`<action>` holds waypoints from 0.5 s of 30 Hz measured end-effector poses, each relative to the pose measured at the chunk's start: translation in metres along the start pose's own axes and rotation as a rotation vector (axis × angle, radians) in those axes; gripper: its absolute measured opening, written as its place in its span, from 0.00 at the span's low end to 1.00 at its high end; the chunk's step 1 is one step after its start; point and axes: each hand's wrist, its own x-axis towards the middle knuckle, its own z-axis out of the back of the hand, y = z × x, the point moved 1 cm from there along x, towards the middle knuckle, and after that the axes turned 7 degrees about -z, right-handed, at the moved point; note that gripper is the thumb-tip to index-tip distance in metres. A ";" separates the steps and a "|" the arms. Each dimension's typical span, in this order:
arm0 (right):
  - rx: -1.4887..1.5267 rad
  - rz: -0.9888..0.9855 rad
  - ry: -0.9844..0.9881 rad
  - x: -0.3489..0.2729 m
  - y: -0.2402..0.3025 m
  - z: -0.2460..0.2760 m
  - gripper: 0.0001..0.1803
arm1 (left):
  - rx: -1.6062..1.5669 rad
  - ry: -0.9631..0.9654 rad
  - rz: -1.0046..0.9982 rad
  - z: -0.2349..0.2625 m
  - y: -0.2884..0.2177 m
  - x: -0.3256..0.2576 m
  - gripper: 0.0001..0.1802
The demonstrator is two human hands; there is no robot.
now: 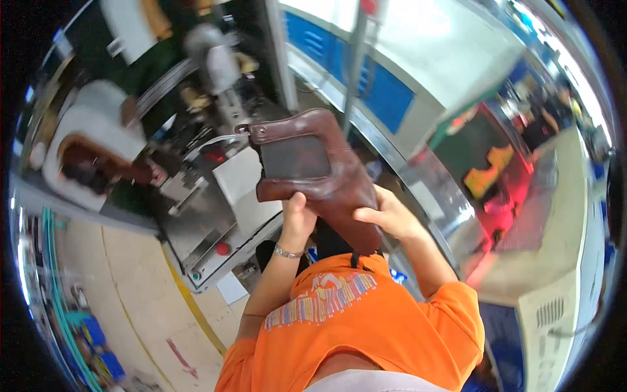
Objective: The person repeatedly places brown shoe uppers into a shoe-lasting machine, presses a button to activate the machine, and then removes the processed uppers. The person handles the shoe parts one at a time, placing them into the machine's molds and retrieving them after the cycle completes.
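Observation:
A dark brown glossy leather boot upper (353, 170) is held up in front of my body, with a dark grey panel (295, 158) set into its side. My left hand (298, 219) grips its lower left edge, the thumb lying on the near face. On the right side, my right hand (392, 214) holds the narrower lower part, thumb across the leather and fingers behind it. Both hands are closed on the piece; most of their fingers are hidden. A small metal fitting (242, 129) shows by the upper's top left corner.
Behind the upper stands a machine with a metal work table (196, 245), a red button (223, 249) and a white sheet (245, 186). Another brown leather piece (98, 160) is blurred at far left. A red-lit machine (503, 196) holding a yellow-orange piece (488, 171) stands right.

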 end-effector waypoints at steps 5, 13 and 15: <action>-0.099 -0.038 -0.354 -0.034 -0.022 0.042 0.20 | -0.132 -0.134 0.706 -0.012 0.051 -0.017 0.31; -0.632 -0.298 -0.956 -0.089 -0.033 0.251 0.19 | 0.066 -0.267 1.015 0.088 0.085 -0.056 0.27; -0.902 -0.109 -1.134 -0.095 -0.029 0.361 0.24 | 0.154 -0.276 0.969 0.091 0.075 -0.035 0.26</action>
